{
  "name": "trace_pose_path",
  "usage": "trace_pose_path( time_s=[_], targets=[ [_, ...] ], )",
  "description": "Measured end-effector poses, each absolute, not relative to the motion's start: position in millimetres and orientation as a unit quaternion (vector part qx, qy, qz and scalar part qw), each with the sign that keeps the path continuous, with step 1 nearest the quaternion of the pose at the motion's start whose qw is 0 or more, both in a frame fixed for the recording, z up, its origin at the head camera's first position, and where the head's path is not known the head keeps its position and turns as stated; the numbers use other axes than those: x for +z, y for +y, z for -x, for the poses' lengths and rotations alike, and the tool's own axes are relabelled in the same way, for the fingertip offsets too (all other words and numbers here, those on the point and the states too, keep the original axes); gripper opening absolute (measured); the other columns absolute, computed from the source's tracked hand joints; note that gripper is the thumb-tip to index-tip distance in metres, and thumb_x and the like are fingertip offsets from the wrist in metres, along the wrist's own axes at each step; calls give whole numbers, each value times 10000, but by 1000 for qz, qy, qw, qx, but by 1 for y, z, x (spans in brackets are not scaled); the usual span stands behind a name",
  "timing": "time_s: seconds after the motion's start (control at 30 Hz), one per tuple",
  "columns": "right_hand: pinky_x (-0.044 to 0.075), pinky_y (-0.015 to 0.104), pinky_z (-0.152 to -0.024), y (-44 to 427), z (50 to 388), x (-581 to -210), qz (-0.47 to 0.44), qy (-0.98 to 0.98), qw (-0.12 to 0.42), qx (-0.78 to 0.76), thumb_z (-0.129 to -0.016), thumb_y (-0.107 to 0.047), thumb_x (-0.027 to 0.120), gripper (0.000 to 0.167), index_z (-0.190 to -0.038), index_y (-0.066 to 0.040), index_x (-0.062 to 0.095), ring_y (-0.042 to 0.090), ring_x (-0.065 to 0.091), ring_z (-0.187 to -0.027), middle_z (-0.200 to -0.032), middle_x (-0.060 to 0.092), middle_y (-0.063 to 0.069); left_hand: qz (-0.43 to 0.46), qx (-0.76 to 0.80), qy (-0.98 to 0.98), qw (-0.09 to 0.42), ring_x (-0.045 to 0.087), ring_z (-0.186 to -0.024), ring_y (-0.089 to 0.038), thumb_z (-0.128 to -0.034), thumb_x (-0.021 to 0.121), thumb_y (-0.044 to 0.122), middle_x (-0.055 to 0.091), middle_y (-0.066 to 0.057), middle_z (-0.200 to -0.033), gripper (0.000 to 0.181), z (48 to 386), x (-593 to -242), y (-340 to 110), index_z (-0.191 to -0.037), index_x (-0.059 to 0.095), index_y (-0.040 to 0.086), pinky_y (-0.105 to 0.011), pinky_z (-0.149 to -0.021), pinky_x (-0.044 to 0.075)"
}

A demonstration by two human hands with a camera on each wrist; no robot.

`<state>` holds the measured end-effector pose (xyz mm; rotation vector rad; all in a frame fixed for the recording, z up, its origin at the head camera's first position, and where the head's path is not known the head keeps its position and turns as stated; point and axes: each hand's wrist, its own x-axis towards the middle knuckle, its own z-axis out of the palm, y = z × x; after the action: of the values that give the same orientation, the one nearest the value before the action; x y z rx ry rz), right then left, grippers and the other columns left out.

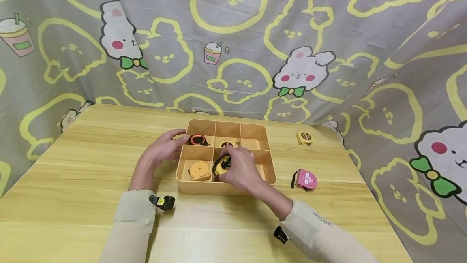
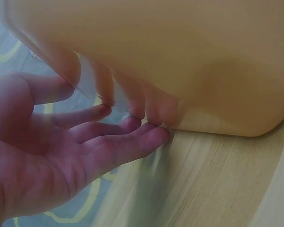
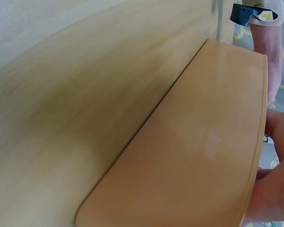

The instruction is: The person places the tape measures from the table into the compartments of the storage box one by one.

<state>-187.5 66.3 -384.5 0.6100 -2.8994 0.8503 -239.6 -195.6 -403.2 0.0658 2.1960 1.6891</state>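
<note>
A tan six-compartment box (image 1: 219, 189) stands on the table. In its front middle compartment, my right hand (image 1: 242, 169) grips a yellow tape measure (image 1: 221, 167) with a black strap; part of it is hidden by the fingers. The left hand (image 1: 164, 149) rests its fingertips against the box's left wall, fingers fairly straight in the left wrist view. An orange tape measure (image 1: 199, 171) lies in the front left compartment. Behind it sits a red and black tape measure (image 1: 198, 140). Another yellow tape measure (image 1: 227, 144) is in the back middle compartment, partly covered by the right hand.
On the wooden table (image 1: 91, 182), right of the box, lie a pink tape measure (image 1: 306, 179) with a black strap and, farther back, a small yellow tape measure (image 1: 304, 137). A patterned grey curtain (image 1: 240, 44) hangs behind the table.
</note>
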Motion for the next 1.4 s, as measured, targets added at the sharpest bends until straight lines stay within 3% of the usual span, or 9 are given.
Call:
trace_pose_path(
  time_s=[0.23,0.67,1.0,1.4],
  targets=[
    [360,424,-892,65,187,-386,-199,-940,32,275,-594,-115,926,538,-1079,-144,695,325,589,-1111,-1003,718,35,-17,596,781,186,429,-1425,-444,-1100,426,341,363,-274,-1589,651,240,-405,-196,-1631,157,76,-543,-1043,501],
    [353,421,-904,64,185,-386,-201,-944,28,259,-595,-102,930,536,-1076,-144,696,317,576,-1073,-998,701,35,-18,598,780,185,433,-1422,-445,-1101,424,338,371,-276,-1584,651,240,-404,-196,-1629,155,68,-541,-1041,504],
    [304,443,-944,66,190,-383,-192,-925,-5,327,-674,-5,819,460,-1104,-52,660,182,644,-856,-844,694,-17,-22,600,777,188,413,-1435,-448,-1103,420,332,348,-272,-1597,650,240,-404,-195,-1631,147,71,-570,-1092,449],
    [317,459,-916,67,190,-385,-200,-933,-7,298,-698,-60,856,494,-1154,-54,667,232,618,-958,-884,708,-11,-16,593,783,187,413,-1439,-441,-1102,419,341,361,-270,-1592,644,240,-403,-194,-1631,160,81,-567,-1103,439]
  ],
)
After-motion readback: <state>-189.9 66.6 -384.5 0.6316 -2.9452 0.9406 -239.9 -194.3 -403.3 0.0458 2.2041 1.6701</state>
